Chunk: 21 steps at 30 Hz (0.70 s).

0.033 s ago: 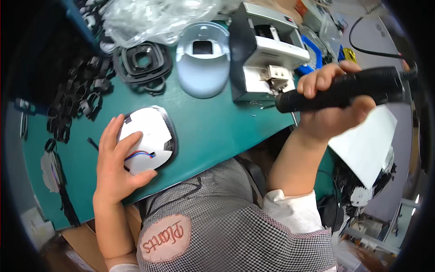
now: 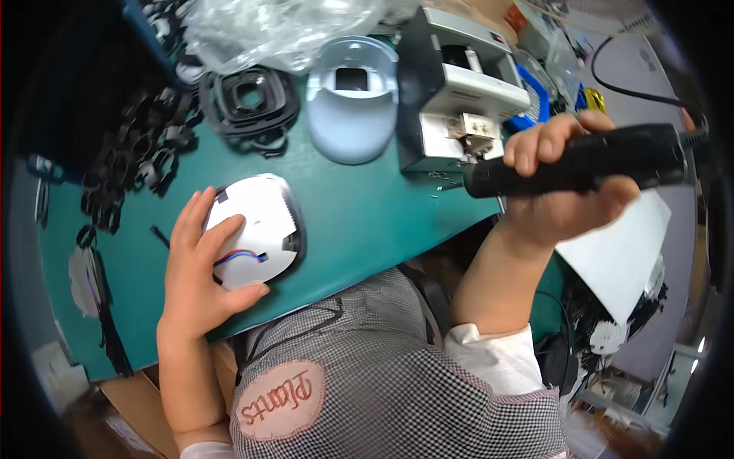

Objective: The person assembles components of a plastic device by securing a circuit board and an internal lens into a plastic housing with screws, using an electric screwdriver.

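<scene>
My right hand (image 2: 562,183) is wrapped round a black corded electric screwdriver (image 2: 589,159), raised above the table's right edge. Its thin bit points left, close to the front of a black-and-white screw-feeder-like machine (image 2: 424,138); whether it touches anything there I cannot tell. My left hand (image 2: 202,264) spans the left side of a rounded white plate in a black housing (image 2: 267,203), fingers at the rim and on top, thumb by the lower edge. Red and blue wires (image 2: 243,255) come through a slot in the plate. The palm hides part of the housing's left side.
Beyond the housing lie a light-blue oval shell (image 2: 352,126) and black ring-shaped frames (image 2: 248,107). Clear plastic bags (image 2: 275,30) are heaped behind. Small black parts (image 2: 141,153) crowd the left side. A white sheet (image 2: 623,252) lies at right; the screwdriver's cable (image 2: 634,88) loops behind it.
The table and its things sit slightly farther right in the picture, as the view shifts a little. Both hands keep nearly the same pose and hold.
</scene>
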Tool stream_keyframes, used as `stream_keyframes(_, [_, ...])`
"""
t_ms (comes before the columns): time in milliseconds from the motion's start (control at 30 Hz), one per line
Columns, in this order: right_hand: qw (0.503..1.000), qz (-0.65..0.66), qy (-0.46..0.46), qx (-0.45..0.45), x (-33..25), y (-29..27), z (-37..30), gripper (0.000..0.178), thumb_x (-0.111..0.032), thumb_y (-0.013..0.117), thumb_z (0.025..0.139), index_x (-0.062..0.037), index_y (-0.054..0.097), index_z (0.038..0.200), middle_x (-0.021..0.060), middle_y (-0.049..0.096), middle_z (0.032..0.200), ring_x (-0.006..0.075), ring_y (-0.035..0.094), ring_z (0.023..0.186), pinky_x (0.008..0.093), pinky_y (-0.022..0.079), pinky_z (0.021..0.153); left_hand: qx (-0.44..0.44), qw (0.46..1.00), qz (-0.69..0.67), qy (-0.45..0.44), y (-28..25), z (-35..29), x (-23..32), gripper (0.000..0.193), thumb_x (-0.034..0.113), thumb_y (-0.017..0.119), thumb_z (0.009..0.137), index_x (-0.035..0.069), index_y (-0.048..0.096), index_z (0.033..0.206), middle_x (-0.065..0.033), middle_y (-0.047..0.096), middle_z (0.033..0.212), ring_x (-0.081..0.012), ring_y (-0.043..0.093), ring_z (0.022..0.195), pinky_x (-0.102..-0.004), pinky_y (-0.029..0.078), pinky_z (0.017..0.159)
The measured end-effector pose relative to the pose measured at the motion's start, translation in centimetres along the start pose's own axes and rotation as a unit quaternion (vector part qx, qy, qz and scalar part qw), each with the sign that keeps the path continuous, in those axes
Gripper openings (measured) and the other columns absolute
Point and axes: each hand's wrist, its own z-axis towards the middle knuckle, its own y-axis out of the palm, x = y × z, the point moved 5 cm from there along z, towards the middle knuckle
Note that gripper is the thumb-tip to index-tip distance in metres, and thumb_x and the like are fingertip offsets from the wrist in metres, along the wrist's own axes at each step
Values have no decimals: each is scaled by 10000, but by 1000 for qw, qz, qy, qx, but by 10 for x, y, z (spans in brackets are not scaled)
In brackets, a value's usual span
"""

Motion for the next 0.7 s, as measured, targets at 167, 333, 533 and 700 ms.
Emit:
stream_keyframes(167, [984, 109, 63, -130, 16, 64, -20, 820, -683, 632, 787, -33, 483, 1265, 61, 516, 800, 163, 532, 611, 323, 470, 596, 3, 999, -1, -41, -13, -2, -7, 1168, 633, 827, 451, 101, 447, 1419, -213, 353, 1492, -432, 309, 1385, -509, 296, 1111])
stream_keyframes(333, [960, 167, 97, -203, 35, 121, -32, 766, -598, 672, 797, -14, 468, 1247, 58, 508, 800, 161, 526, 605, 321, 469, 609, -27, 997, -35, -68, -20, -7, -23, 1186, 573, 834, 525, 25, 349, 1458, -212, 330, 1507, -382, 257, 1424, -462, 252, 1150])
stream_keyframes(533, [955, 197, 113, -192, 64, 164, -44, 742, -574, 706, 773, -21, 479, 1213, 52, 535, 775, 154, 548, 559, 314, 476, 554, -39, 994, -73, -74, -7, -13, -34, 1064, 488, 807, 650, 41, 307, 1475, -214, 325, 1505, -361, 253, 1426, -455, 251, 1155])
stream_keyframes(700, [957, 191, 109, -187, 78, 181, -47, 724, -563, 722, 768, -44, 473, 1208, 56, 549, 777, 158, 571, 574, 305, 494, 564, -27, 986, -130, -97, -2, -14, -36, 1047, 401, 861, 608, 46, 346, 1448, -208, 343, 1492, -367, 302, 1400, -460, 277, 1146])
